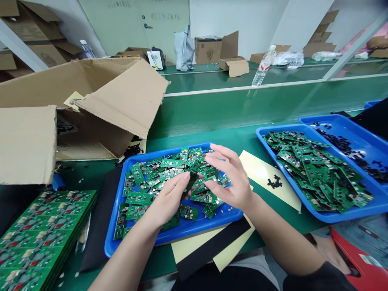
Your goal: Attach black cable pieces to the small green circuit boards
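Observation:
My left hand (pixel 172 196) is closed around a small circuit board (pixel 190 184), seen partly edge-on, with dark material on its upper end. My right hand (pixel 228 178) is just right of it, fingers apart and curved, with nothing visible between them. Both hands are above a blue tray (pixel 113 226) heaped with small green circuit boards (pixel 139 198). Under the tray's near edge lie pale yellow sheets (pixel 222 254) and a black strip (pixel 212 248). Small black pieces (pixel 274 182) sit on another yellow sheet (pixel 257 165) to the right.
A second blue tray (pixel 324 218) of boards stands right, beside a blue tray (pixel 372 141) with black bits. Stacked board panels (pixel 39 234) lie left, near an open cardboard box (pixel 121 97). A water bottle (pixel 263 66) stands on the back ledge. A red stool (pixel 357 258) is lower right.

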A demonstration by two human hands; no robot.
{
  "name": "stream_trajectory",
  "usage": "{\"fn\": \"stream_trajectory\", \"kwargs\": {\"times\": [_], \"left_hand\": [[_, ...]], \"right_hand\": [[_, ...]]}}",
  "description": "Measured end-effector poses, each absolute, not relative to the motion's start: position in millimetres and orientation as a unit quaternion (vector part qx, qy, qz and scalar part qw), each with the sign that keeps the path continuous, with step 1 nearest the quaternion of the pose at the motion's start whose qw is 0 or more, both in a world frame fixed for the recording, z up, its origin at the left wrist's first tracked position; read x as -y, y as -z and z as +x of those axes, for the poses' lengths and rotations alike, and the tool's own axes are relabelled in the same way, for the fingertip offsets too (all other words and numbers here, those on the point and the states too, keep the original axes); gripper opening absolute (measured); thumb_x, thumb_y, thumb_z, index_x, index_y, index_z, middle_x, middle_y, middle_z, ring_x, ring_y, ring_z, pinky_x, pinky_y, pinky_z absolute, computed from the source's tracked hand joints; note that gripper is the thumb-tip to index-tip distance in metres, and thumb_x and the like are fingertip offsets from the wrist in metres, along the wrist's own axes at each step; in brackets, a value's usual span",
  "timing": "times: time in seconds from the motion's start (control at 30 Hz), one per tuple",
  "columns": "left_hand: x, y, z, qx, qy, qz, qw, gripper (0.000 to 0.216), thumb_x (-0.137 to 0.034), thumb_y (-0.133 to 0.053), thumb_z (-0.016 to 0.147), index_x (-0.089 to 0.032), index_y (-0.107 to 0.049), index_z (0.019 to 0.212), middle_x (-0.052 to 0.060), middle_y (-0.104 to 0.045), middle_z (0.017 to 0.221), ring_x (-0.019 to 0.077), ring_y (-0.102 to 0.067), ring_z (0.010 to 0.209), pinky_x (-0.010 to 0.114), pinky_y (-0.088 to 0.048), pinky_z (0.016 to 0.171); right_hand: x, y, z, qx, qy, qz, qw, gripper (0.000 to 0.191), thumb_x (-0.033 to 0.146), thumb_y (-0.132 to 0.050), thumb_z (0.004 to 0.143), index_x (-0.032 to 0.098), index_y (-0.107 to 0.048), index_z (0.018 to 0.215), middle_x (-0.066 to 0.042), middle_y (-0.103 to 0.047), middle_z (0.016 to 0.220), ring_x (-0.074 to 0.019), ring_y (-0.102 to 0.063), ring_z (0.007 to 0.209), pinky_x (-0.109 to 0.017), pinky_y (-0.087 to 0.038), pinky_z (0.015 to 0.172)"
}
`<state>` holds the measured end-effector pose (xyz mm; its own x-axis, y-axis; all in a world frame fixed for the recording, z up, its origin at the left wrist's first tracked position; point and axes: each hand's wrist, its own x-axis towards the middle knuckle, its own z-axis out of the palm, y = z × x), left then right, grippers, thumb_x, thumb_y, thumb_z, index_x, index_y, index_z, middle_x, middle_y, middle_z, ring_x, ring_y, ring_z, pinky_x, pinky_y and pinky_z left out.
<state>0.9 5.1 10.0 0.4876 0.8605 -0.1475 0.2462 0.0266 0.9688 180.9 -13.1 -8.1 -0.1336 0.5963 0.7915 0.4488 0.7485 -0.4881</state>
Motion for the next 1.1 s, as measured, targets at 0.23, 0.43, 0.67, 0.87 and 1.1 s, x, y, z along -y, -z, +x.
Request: {"fn": "stream_trajectory", "kwargs": {"times": [0.23,0.43,0.67,0.87,1.1], "left_hand": [[-3.7,-9.2,-2.5,-0.388,-0.283,0.768,0.424,0.03,-0.035,-0.044,0.092,-0.024,-0.061,0.114,0.005,-0.058,0.097,0.0188,-0.055,0.091,0.034,-0.047,0.083],[-5.3,0.5,-2.6,-0.367,-0.317,0.831,0.272,0.032,-0.027,-0.053,0.089,-0.027,-0.055,0.121,0.005,-0.053,0.099,0.0198,-0.053,0.097,0.037,-0.048,0.086],[-8.1,4.4,-3.5,-0.356,-0.354,0.847,0.176,0.033,-0.024,-0.055,0.089,-0.025,-0.053,0.121,0.004,-0.052,0.097,0.0181,-0.054,0.092,0.035,-0.05,0.081],[-9.1,3.5,-2.7,-0.342,-0.371,0.852,0.141,0.031,-0.023,-0.058,0.087,-0.024,-0.056,0.118,0.004,-0.054,0.094,0.0174,-0.056,0.088,0.033,-0.051,0.077],[-9.2,3.9,-2.1,-0.349,-0.389,0.841,0.136,0.027,-0.027,-0.06,0.086,-0.022,-0.06,0.112,0.003,-0.057,0.09,0.0164,-0.057,0.085,0.03,-0.051,0.075]], "right_hand": [[6.9,5.4,195.5,0.593,-0.411,-0.382,0.578,0.037,0.05,-0.051,0.089,0.023,-0.061,0.113,-0.007,-0.066,0.111,-0.0213,-0.065,0.1,-0.041,-0.052,0.09],[12.0,-1.0,194.5,0.659,-0.355,-0.447,0.489,0.01,0.027,-0.067,0.08,0.02,-0.069,0.087,-0.004,-0.069,0.09,-0.0181,-0.064,0.089,-0.034,-0.051,0.083],[13.8,-1.0,193.1,0.735,-0.258,-0.403,0.48,0.008,0.024,-0.061,0.085,0.02,-0.068,0.085,-0.002,-0.07,0.077,-0.0153,-0.063,0.072,-0.039,-0.049,0.089],[14.8,-0.5,190.6,0.775,-0.14,-0.382,0.483,0.011,0.013,-0.056,0.085,0.018,-0.065,0.08,0.001,-0.067,0.072,-0.0117,-0.061,0.065,-0.043,-0.043,0.098],[16.4,-2.1,188.3,0.809,-0.023,-0.365,0.46,0.015,0.01,-0.052,0.085,0.019,-0.061,0.079,0.0,-0.064,0.071,-0.0121,-0.06,0.069,-0.043,-0.047,0.095]]}}
